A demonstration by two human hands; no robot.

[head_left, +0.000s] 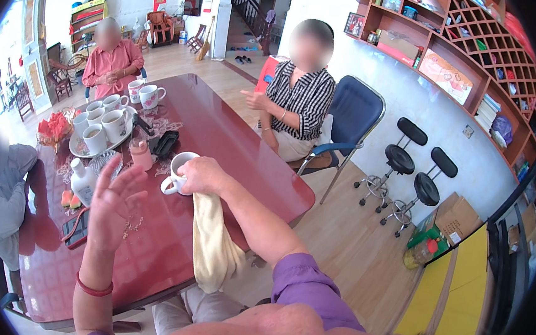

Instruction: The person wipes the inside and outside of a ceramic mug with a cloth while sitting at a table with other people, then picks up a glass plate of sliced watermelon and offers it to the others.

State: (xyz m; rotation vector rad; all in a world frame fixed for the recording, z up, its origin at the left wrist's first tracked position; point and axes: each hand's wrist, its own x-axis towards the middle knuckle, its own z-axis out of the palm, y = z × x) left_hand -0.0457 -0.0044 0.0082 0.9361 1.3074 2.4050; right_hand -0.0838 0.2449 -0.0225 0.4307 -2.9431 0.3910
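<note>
A pale yellow cloth (212, 242) hangs from my right hand (202, 174), which is closed on it. The same hand lies against a white mug (183, 161) on the dark red table, and its fingertips are hidden at the mug's rim. The mug's handle points toward my left. Raised over the table, my left hand (114, 202) has its fingers apart and holds nothing. Beyond it are a white bottle (82, 181) and a pink bottle (139, 154). Several white mugs (115, 124) crowd a round tray (80, 151) farther off.
The glossy table (249, 172) carries watermelon pieces (71, 200), a phone (77, 228) and a black case (166, 144). One person sits at the far end, another at the left and a third beside a blue chair (354, 111). Two black stools (401, 159) stand by the right wall.
</note>
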